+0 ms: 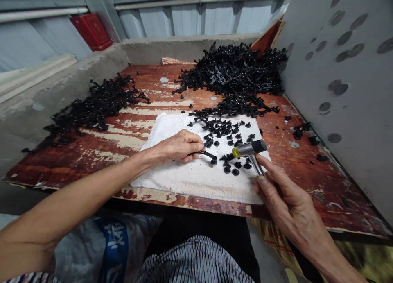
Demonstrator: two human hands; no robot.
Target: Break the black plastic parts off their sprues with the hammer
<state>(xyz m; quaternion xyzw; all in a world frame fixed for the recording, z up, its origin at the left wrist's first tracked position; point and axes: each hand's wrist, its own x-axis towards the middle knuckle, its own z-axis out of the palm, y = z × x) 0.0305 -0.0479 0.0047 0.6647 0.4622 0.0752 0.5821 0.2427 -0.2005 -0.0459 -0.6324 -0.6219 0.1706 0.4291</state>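
Note:
My left hand (181,146) is closed on one end of a black bar-shaped part (208,154), whose free end has a round knob over the white cloth (172,178). Gripped in my right hand (284,197) is a small mallet (249,149) with a yellow face, a metal head and a black face. Its head is raised at the right of the cloth, apart from the bar-shaped part. Several loose black knobs with round bases (235,172) lie on the cloth between and beyond my hands. My left fingers hide part of the held piece.
A big heap of black parts (233,70) covers the table's back right. Another pile (95,109) lies at the left. A grey spotted panel (344,90) walls the right side, and a low concrete ledge (153,49) runs behind. A red box (92,31) sits at back left.

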